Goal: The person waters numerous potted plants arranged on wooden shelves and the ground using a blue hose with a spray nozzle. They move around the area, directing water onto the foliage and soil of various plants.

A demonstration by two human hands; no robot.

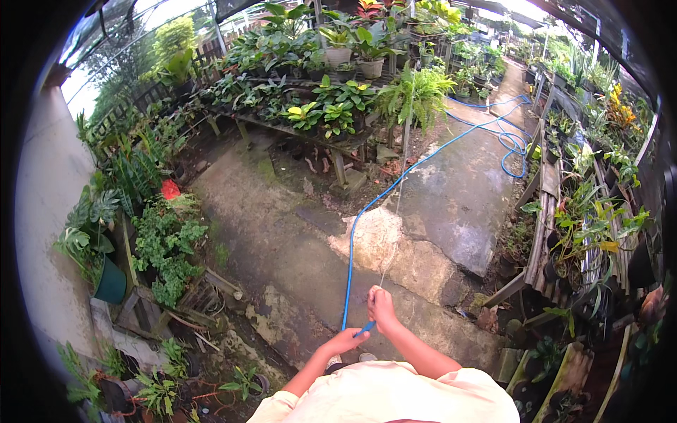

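Note:
A blue garden hose (pixel 350 264) runs along the ground and up to my hands. My left hand (pixel 345 341) is closed around the hose a short way below its end. At the end of the hose, my right hand (pixel 382 305) is closed around it, and the fingers hide the tip. What looks like a thin jet of water leaves the right hand and rises forward towards a bright green fern (pixel 415 98). Both hands are held low in front of my pale shirt (pixel 391 394), with the tips of my shoes below them.
Worn concrete paving (pixel 285 227) with a broken pale patch (pixel 375 232) lies ahead. A wooden bench (pixel 296 129) carries many potted plants. Loops of hose (pixel 513 150) lie along the path. Slatted racks with pots (pixel 550 222) line the right; a green pot (pixel 110 280) stands left.

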